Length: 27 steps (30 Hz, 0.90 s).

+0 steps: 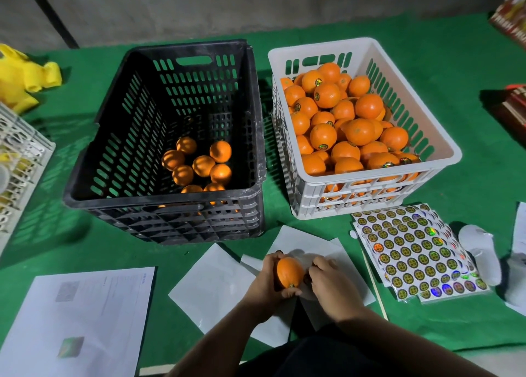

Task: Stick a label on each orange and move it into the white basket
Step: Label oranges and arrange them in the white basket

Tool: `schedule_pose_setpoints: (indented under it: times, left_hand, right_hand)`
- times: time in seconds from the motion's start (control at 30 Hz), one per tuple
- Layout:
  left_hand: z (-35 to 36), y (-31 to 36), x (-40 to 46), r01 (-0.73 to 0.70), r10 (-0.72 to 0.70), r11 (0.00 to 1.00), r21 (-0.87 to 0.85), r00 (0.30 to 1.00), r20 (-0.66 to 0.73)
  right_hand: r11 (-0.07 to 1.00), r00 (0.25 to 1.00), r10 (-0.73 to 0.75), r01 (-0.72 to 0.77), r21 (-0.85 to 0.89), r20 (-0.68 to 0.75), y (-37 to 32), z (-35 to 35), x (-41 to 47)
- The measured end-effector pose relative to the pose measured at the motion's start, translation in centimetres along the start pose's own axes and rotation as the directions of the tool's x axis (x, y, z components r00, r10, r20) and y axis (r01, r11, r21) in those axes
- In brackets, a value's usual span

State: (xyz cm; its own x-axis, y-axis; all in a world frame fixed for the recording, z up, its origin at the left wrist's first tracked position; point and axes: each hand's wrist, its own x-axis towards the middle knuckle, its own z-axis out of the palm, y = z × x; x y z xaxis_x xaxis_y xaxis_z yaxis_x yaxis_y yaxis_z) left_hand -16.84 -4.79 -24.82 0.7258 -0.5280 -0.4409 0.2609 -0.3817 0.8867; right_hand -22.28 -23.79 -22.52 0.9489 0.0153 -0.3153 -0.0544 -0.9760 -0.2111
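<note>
A person's left hand [269, 279] grips an orange [289, 272] just above the green surface [455, 120] as the right hand [331, 282], fingers pinched against the fruit's side, appears to press on a label, hidden from view. Next, likely, a lift into the nearly full white basket [404, 97]; several unlabelled oranges wait in the black crate [256, 120], sticker sheets [415, 248] nearby.

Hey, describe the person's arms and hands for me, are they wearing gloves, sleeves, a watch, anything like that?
Both are bare. The left hand and the right hand have no gloves, and I see no rings, watch or bracelet on either wrist. Both forearms are uncovered down to the bottom edge of the picture, with no sleeve showing. Something dark lies between the arms at the bottom, but I cannot tell what it is.
</note>
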Motion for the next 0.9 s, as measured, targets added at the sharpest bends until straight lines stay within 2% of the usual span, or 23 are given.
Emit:
schedule_pose_setpoints:
  times: [0.27,0.43,0.57,0.7,0.8,0.9]
  left_hand:
    - [0.1,-0.1,0.0,-0.002,0.002,1.0,-0.005,1.0,-0.008]
    - [0.0,-0.2,0.1,0.002,-0.002,1.0,-0.02,1.0,-0.014]
    - [0.0,-0.1,0.1,0.014,-0.015,0.999,-0.037,1.0,-0.009]
    - [0.1,-0.1,0.1,0.012,-0.012,0.999,-0.037,1.0,-0.01]
    - [0.1,-0.1,0.1,0.017,-0.017,0.999,-0.034,1.0,-0.011]
    - [0.1,-0.1,0.1,0.019,-0.019,0.999,-0.041,1.0,-0.008]
  right_hand:
    - [1.0,0.999,0.019,-0.018,0.007,-0.049,-0.5,-0.3,0.1]
    - [0.997,0.997,-0.058,0.055,-0.057,-0.055,0.1,-0.1,-0.4]
    - [1.0,0.995,-0.025,0.023,-0.02,-0.096,0.1,0.0,-0.4]
    - [0.978,0.969,-0.193,0.178,-0.107,-0.156,0.3,-1.0,-0.9]
    - [0.932,0.917,-0.325,0.269,-0.243,-0.23,0.8,-1.0,-1.0]
    - [0.888,0.877,-0.417,0.337,-0.311,-0.239,1.6,-0.9,-0.9]
